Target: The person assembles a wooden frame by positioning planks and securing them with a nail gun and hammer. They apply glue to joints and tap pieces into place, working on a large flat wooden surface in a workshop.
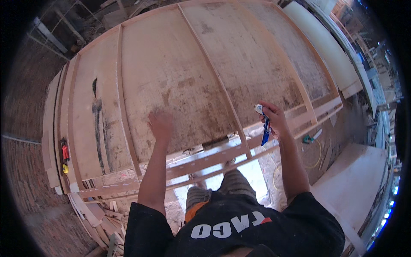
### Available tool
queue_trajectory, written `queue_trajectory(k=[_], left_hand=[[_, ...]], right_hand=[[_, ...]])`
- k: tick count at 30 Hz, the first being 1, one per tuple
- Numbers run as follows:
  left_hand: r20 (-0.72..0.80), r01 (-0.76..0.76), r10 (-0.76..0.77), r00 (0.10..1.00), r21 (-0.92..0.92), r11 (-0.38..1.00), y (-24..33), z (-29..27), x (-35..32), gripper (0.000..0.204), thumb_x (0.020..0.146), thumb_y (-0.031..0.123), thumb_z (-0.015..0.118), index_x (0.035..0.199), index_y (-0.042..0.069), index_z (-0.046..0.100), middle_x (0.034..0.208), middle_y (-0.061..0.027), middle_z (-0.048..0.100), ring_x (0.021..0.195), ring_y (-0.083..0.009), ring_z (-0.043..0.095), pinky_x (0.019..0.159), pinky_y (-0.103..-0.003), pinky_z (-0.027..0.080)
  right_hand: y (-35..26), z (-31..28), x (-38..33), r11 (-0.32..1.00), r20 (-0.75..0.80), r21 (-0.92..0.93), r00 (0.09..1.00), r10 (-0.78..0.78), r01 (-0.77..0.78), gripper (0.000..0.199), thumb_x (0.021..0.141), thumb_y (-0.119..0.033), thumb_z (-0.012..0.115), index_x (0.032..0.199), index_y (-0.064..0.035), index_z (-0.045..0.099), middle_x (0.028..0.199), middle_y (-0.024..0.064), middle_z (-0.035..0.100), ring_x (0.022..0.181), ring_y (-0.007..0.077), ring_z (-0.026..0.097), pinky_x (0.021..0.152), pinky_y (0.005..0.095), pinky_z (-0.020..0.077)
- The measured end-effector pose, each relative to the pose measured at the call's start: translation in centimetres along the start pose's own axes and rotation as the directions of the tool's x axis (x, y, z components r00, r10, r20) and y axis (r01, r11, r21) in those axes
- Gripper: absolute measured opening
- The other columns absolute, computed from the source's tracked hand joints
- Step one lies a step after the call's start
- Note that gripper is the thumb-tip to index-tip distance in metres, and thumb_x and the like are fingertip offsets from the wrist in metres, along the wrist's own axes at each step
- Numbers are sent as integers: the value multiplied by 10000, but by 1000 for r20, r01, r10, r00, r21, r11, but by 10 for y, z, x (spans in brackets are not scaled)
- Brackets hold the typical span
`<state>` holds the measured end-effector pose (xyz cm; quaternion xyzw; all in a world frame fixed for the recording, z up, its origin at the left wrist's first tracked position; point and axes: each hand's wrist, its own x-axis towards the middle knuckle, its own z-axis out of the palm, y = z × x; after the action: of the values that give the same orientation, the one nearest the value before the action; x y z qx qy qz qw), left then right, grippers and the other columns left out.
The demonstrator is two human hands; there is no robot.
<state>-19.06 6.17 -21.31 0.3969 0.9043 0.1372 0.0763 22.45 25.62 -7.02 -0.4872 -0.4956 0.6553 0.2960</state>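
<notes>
A big wooden frame of long strips (120, 85) and crossbars lies over stained plywood sheet (171, 73) in front of me. My right hand (275, 119) is closed around a slim, flattened blue-and-white tube (265, 130), its white end up and its blue end down. It is over the frame's near edge, right of the middle strip (214, 70). Smeared by motion, my left hand (161, 124) is over the plywood between two strips, its fingers not clear. Whether it touches the sheet I cannot tell.
Red-handled pliers (65, 152) and a small yellow item (65, 168) lie on the frame's left side. Wood offcuts (113, 222) are heaped at lower left. A green tool (307, 139) and a yellow cord (319, 156) lie on the floor at right, near a pale board (355, 180).
</notes>
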Motion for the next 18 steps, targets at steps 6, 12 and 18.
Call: queue_trajectory(k=[6,12,18], left_hand=[[-175,182,-180,968,-8,983,24,50,7,790,1045,554,531,1628,40,391,1719,-290,222,1630,-428,133,1314,-590,84],[-77,300,-292,953,111,948,51,29,3,876,1027,627,508,1683,82,302,1763,-256,119,1652,-385,58,1332,-535,45],[-54,316,-312,949,125,940,56,28,7,891,1019,632,523,1695,108,275,1761,-241,133,1654,-365,65,1337,-519,63]], right_hand=[[-65,37,195,974,93,-191,990,-106,122,327,1039,-92,618,1340,-15,719,942,47,744,698,76,633,581,216,479],[-82,117,400,770,398,-422,861,-317,478,396,926,-114,741,1306,-7,750,870,46,741,713,119,650,604,270,500],[-86,175,504,300,492,-663,701,-517,686,335,904,-175,785,1222,-72,808,774,72,772,688,147,711,692,329,573]])
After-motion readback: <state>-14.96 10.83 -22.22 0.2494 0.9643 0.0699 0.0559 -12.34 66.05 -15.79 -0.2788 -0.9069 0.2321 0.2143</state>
